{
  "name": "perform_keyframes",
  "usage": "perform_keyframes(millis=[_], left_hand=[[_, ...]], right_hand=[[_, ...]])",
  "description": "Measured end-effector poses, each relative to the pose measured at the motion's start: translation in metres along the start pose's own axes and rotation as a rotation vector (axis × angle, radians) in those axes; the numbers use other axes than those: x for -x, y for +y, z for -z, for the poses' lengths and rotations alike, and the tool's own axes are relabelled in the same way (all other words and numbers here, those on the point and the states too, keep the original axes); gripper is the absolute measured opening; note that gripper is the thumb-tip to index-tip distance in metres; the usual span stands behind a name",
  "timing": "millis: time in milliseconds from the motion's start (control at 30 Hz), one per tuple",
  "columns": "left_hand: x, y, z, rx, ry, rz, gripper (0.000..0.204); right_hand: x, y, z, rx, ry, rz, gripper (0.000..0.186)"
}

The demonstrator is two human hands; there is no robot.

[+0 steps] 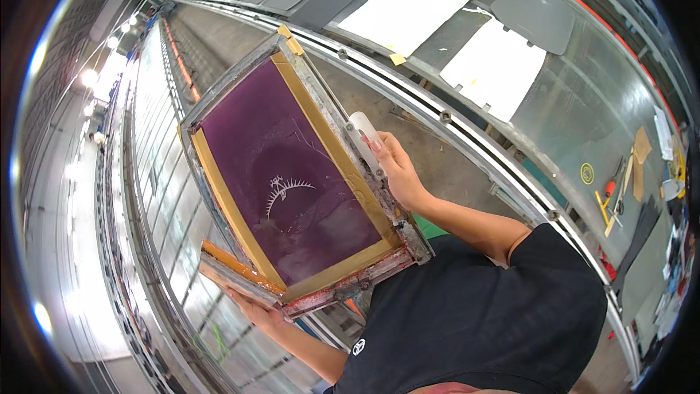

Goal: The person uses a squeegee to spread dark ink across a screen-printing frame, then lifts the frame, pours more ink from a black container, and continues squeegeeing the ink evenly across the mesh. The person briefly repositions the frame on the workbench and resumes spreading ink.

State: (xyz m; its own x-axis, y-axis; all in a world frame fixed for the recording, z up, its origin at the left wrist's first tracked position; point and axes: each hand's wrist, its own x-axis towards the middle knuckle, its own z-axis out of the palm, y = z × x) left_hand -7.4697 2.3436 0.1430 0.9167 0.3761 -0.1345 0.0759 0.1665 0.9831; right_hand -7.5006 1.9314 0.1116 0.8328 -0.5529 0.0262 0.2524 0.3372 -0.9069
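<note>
A screen-printing frame (328,226) is held up tilted in front of me, its purple mesh edged with tan tape. A pale curved, spiky design shows in the mesh's lower half. On the frame's right side, my right hand (394,168) is closed round a white handle (360,136). At the lower left corner, my left hand (257,311) grips a squeegee (232,277) from below, its fingers partly hidden behind it. Orange runs along the squeegee's upper edge, which lies slantwise against the frame's corner.
Long metal-railed tables run on both sides of me. White pieces (503,69) and dark grey panels (536,14) lie on the right table. Nearer along it are a roll of yellow tape (587,173), a yellow-handled tool (604,213) and scissors (617,208). A metal rail (445,117) borders that table.
</note>
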Motion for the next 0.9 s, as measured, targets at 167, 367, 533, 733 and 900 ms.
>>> perform_keyframes(millis=[167,367,533,733,900], left_hand=[[-0.112,-0.001,-0.078,-0.086,-0.049,-0.026,0.085],[-0.235,-0.004,-0.168,-0.139,0.052,-0.06,0.082],[-0.287,0.013,-0.264,-0.116,0.101,-0.063,0.081],[-0.434,0.0,-0.292,-0.124,0.004,-0.111,0.078],[-0.575,-0.005,-0.389,-0.105,-0.107,-0.084,0.077]], right_hand=[[-0.097,0.043,-0.026,0.026,0.022,-0.022,0.033],[-0.248,0.085,-0.078,0.028,0.034,0.113,0.032],[-0.347,0.098,-0.116,0.053,-0.017,0.006,0.036],[-0.464,0.121,-0.161,0.001,-0.035,0.021,0.047],[-0.583,0.155,-0.183,0.024,0.057,0.151,0.05]])
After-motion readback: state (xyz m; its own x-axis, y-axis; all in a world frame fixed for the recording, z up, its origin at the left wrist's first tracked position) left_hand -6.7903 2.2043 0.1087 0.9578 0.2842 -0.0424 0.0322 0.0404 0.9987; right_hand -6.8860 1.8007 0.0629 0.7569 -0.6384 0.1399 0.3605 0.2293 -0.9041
